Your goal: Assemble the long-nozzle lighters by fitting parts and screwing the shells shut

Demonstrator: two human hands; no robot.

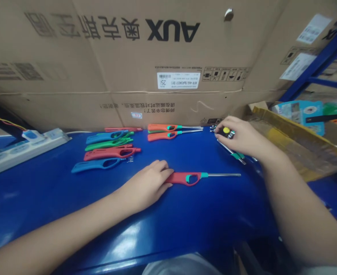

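My left hand (151, 183) is closed around the rear of the handle of a red long-nosed lighter (182, 178), which lies on the blue table with its metal tube pointing right. My right hand (238, 133) has its fingers curled around a black tool with a yellow end (226, 130); most of that tool is hidden. At its fingertips lies a cluster of small screws (212, 128). Beneath the hand are metal lighter tubes with green parts (237, 155). Two orange-red lighters with tubes (164, 135) lie side by side behind my left hand.
Several blue, green and red lighter handle shells (96, 165) lie at the left, with small screws (130, 159) beside them. A white power strip (28, 147) runs along the left edge. A large cardboard box (113, 76) closes off the back. An open taped carton (305, 152) stands at the right.
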